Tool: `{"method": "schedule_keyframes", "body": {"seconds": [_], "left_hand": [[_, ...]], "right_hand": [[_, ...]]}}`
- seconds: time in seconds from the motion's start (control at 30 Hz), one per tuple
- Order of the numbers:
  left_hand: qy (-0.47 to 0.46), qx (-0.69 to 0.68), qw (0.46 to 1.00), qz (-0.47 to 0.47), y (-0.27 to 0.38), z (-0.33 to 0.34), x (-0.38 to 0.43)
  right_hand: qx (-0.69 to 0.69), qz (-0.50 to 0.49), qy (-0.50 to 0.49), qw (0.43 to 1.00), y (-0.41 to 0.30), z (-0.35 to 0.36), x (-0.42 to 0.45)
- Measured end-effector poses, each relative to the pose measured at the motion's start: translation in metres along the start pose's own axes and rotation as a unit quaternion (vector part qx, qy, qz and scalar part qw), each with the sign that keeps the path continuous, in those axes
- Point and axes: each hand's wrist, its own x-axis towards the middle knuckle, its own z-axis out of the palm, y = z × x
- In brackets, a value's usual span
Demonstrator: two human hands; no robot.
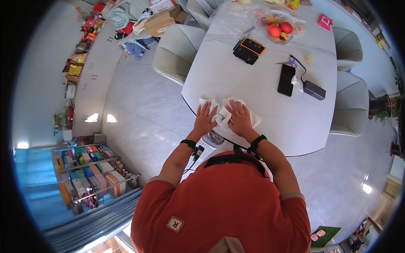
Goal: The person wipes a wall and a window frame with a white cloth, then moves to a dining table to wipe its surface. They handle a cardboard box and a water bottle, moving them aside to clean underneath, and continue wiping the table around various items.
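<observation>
A crumpled white cloth (223, 116) lies near the edge of the white marble-patterned table (253, 82), bunched in the middle. My left hand (205, 119) rests palm down on its left part, fingers extended. On the right part, my right hand (240, 117) lies palm down too, fingers slightly apart. The cloth shows between the two hands and beyond the right one; what lies under the palms is hidden. Each wrist wears a black strap, and a small black device (198, 152) hangs at the left one.
Beyond my hands are black cases (245, 55), one orange-rimmed, and a fruit bowl (278, 34) beside clear plastic wrap (235, 19). Farther right lie a black phone (286, 80), purple-handled scissors (292, 62) and a dark power adapter (314, 90). Grey chairs (178, 50) flank the table.
</observation>
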Motion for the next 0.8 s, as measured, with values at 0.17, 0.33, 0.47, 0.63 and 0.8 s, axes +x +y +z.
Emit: {"method": "schedule_keyframes", "body": {"seconds": [0.17,0.33,0.47,0.63,0.8], "left_hand": [[0.009,0.018,0.998,-0.057,-0.005,0.001,-0.008],[0.024,0.002,0.994,-0.103,0.021,0.015,-0.007],[0.062,0.046,0.985,-0.157,0.021,0.027,-0.001],[0.084,0.101,0.959,-0.250,-0.004,0.036,0.025],[0.045,0.136,0.948,-0.283,-0.044,0.029,0.053]], "right_hand": [[0.014,-0.015,0.002,1.000,-0.007,0.006,0.009],[-0.012,0.003,0.004,1.000,0.015,-0.008,-0.007],[0.024,-0.001,-0.053,0.998,0.023,-0.034,-0.013],[0.011,0.008,-0.108,0.994,0.024,-0.048,-0.013],[-0.034,0.023,-0.098,0.994,0.025,-0.041,-0.001]]}}
